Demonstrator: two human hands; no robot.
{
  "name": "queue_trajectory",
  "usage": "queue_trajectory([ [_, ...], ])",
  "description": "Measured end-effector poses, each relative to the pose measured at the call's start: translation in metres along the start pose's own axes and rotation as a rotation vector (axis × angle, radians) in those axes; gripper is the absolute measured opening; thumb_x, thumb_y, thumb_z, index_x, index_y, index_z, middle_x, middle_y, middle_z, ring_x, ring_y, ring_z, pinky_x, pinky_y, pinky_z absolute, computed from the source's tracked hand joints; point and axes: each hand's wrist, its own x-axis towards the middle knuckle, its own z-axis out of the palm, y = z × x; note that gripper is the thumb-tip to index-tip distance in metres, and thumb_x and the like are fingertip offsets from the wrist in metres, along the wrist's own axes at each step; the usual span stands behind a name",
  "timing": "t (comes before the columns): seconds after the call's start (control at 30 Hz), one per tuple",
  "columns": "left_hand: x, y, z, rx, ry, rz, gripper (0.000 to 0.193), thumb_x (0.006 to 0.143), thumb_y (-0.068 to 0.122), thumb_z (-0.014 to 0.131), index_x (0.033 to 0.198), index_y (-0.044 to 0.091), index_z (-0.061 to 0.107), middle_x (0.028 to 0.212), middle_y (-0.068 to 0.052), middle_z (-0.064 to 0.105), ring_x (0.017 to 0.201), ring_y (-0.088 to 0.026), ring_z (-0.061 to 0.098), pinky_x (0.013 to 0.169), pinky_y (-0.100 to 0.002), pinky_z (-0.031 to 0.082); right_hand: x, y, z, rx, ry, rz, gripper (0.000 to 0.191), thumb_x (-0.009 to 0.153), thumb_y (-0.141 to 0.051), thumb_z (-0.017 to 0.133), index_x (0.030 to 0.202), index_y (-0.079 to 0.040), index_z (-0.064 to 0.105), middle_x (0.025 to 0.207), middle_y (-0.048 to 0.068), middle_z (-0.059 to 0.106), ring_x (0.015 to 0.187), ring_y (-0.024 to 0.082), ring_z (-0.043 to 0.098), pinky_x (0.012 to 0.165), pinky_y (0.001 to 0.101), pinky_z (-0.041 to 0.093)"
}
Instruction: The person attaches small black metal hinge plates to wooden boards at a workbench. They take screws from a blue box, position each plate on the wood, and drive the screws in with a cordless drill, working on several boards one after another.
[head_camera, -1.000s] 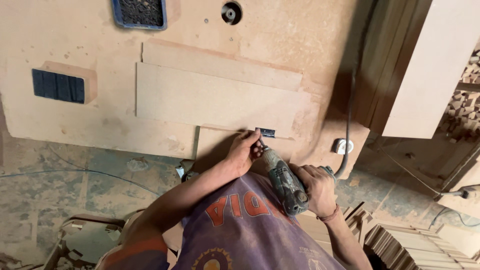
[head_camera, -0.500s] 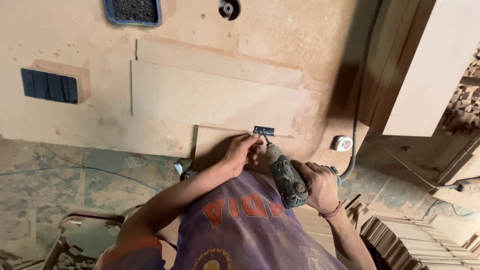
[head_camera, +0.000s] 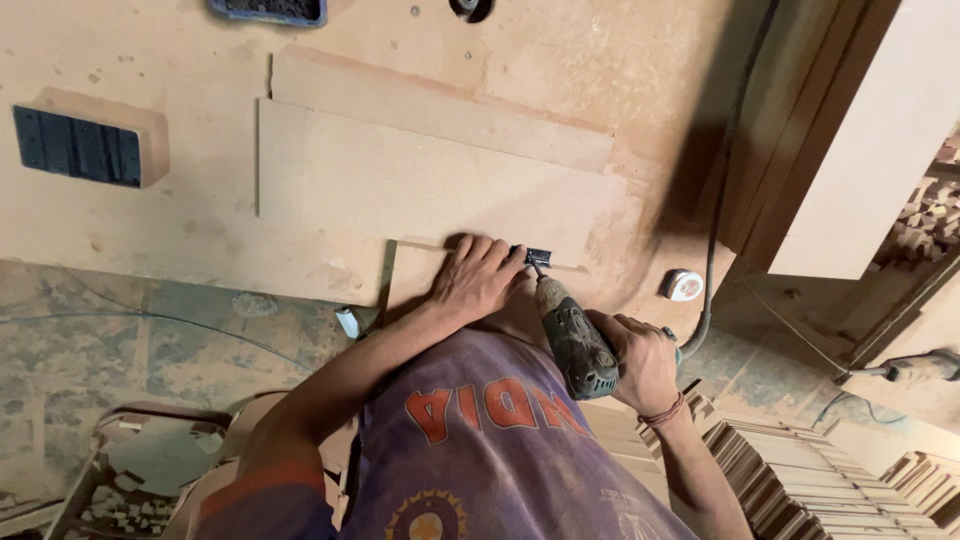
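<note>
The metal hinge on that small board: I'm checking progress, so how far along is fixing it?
Done: the small board lies against the large panel, with the hinge set across the joint. In hand: the left hand presses the board while the right hand aims the drill at the hinge. Left: whether any screws are in cannot be seen.

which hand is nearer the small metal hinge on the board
Left. The left hand lies flat with fingertips beside the hinge; the right hand grips the drill farther back.
</note>
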Motion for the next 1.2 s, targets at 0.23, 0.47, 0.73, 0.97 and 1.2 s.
queue_trajectory([
  [0.23,-0.003,-0.005,0.006,0.008,-0.041,0.019,0.041,0.093,0.025,0.073,0.129,0.006,0.068,0.110,-0.013,0.060,0.101,-0.028,0.055,0.094,-0.046,0.041,0.003,0.001,0.001,0.014,-0.008,0.006,0.047,0.070,-0.032,0.077,0.112,-0.011,0.075,0.082,0.009,0.074,0.070,0.030,0.073,0.063,0.0406,0.055],
  [0.47,-0.001,-0.005,0.003,-0.027,-0.043,0.024,0.038,0.089,0.025,0.075,0.121,0.005,0.069,0.107,-0.013,0.060,0.100,-0.028,0.055,0.093,-0.047,0.041,0.004,0.000,-0.001,0.034,-0.006,0.003,0.044,0.072,-0.031,0.076,0.111,-0.010,0.076,0.084,0.010,0.075,0.071,0.030,0.073,0.063,0.0400,0.055],
  [0.73,0.002,-0.003,-0.004,-0.019,-0.043,0.024,0.039,0.080,0.019,0.074,0.116,0.006,0.070,0.105,-0.012,0.060,0.102,-0.028,0.054,0.095,-0.049,0.041,0.004,0.000,0.000,0.044,0.000,0.039,0.042,0.072,-0.028,0.075,0.111,-0.010,0.077,0.083,0.012,0.075,0.070,0.031,0.073,0.063,0.0399,0.055],
  [0.97,0.002,-0.003,-0.004,-0.049,0.012,0.029,0.028,0.095,0.025,0.070,0.113,0.004,0.070,0.101,-0.011,0.060,0.100,-0.028,0.055,0.096,-0.047,0.041,0.003,0.007,0.007,0.049,-0.009,0.063,0.043,0.072,-0.028,0.076,0.111,-0.008,0.077,0.083,0.013,0.077,0.066,0.027,0.075,0.062,0.0377,0.057],
  [1.2,0.003,-0.004,-0.002,-0.046,0.014,0.038,0.029,0.097,0.028,0.067,0.111,0.003,0.071,0.098,-0.011,0.062,0.097,-0.026,0.056,0.092,-0.046,0.042,0.002,0.009,0.010,0.065,-0.027,0.099,0.046,0.069,-0.026,0.076,0.112,-0.008,0.077,0.083,0.013,0.077,0.064,0.025,0.075,0.060,0.0369,0.056],
])
